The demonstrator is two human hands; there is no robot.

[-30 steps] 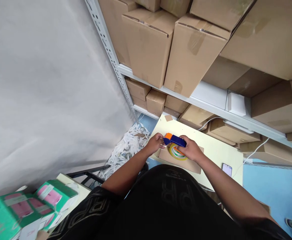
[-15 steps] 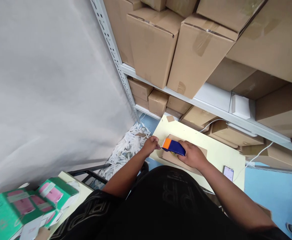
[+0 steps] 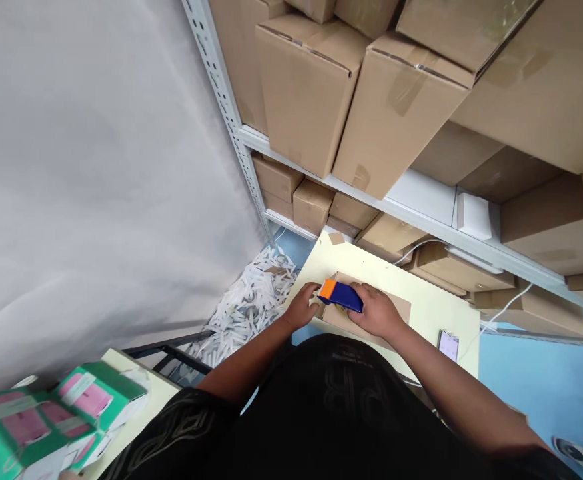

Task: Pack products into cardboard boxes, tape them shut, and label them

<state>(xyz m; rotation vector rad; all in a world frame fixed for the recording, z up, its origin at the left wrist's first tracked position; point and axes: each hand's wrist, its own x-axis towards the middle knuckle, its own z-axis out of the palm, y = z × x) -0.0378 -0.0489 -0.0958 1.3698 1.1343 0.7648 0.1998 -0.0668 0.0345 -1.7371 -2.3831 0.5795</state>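
Note:
A blue tape dispenser [image 3: 345, 296] with an orange front end lies over a brown cardboard box [image 3: 396, 308] on the pale table [image 3: 436, 293]. My right hand [image 3: 378, 313] is wrapped round the dispenser's rear part. By the orange end is my left hand [image 3: 301, 308], its thumb and fingers apart and curved toward the box's left end. Nothing shows between those fingers. Part of the box is hidden beneath the dispenser and my right hand.
On the table's right side lies a phone [image 3: 448, 345]. Shelves [image 3: 421, 210] stacked with cartons [image 3: 311, 93] rise behind. Paper strips [image 3: 251, 300] heap on the floor at left. Green and pink boxes [image 3: 86, 393] sit on a surface at lower left.
My left hand's pinched fingers have spread apart beside the orange end. The tape dispenser and my right hand have shifted slightly left in view. The camera has also moved a little.

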